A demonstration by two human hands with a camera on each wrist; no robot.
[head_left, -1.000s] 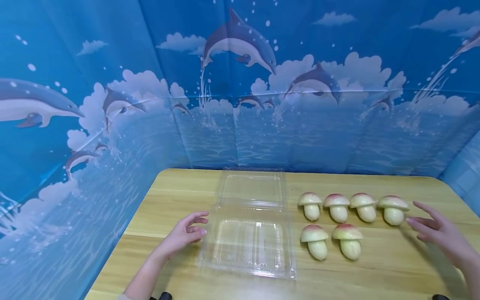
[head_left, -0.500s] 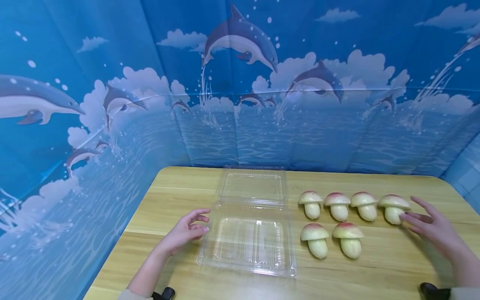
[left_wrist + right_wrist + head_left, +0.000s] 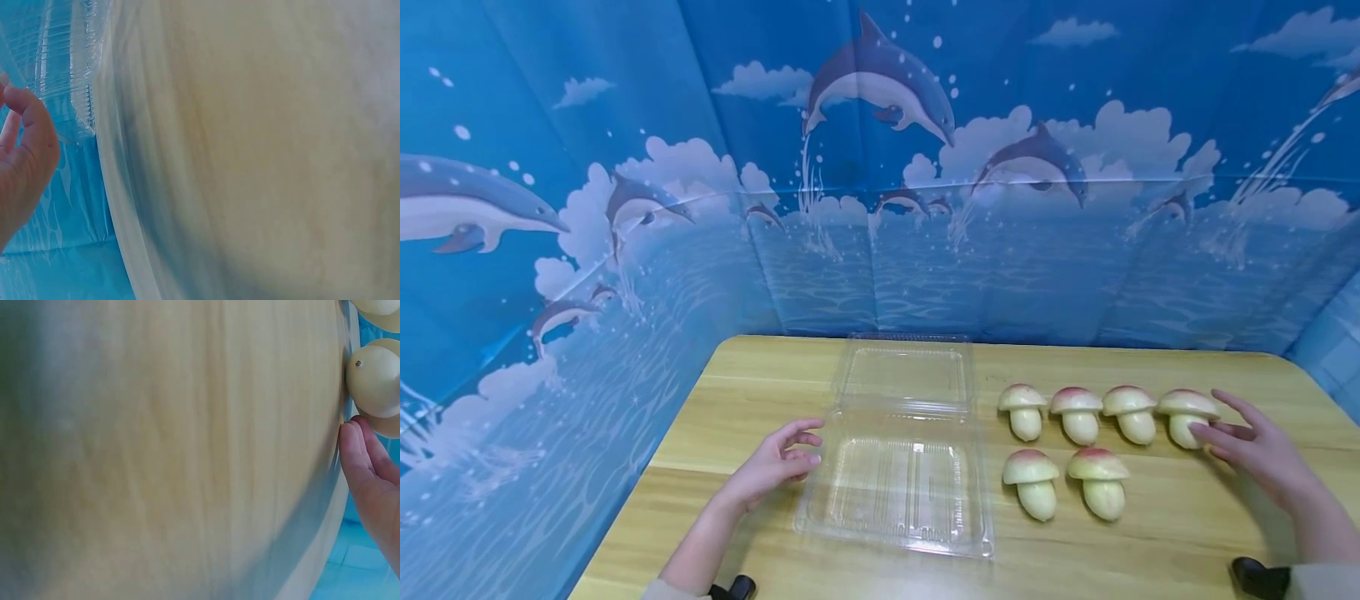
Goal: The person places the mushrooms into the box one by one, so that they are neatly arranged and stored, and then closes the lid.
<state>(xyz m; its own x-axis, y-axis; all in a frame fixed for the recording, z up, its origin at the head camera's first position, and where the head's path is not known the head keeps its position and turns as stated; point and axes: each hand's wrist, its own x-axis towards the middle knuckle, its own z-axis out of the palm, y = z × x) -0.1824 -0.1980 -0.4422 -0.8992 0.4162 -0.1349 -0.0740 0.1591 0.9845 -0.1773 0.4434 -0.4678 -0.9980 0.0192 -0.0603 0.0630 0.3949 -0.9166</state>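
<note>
Several mushrooms with pink-tinted caps and thick cream stems lie on the wooden table in two rows. My right hand (image 3: 1262, 446) is at the rightmost mushroom (image 3: 1185, 417) of the back row. Its thumb overlaps the stem, and the index finger reaches beside the cap. In the right wrist view the fingertips come right up to that mushroom (image 3: 375, 381). My left hand (image 3: 771, 462), fingers loosely bent and holding nothing, hovers at the left edge of a clear plastic clamshell box (image 3: 895, 546), whose lid lies folded back. The left wrist view shows the box's ribbed side (image 3: 62, 69) near the fingers.
The front row holds two mushrooms, the left one (image 3: 1032, 483) close to the box's right side. The wooden table (image 3: 1075, 567) has rounded far corners. A blue curtain (image 3: 925, 275) printed with dolphins hangs behind it and along the sides.
My right hand has moved left, from beside the rightmost mushroom until its thumb overlaps the stem. The left hand has barely shifted. The mushrooms and box stay where they were.
</note>
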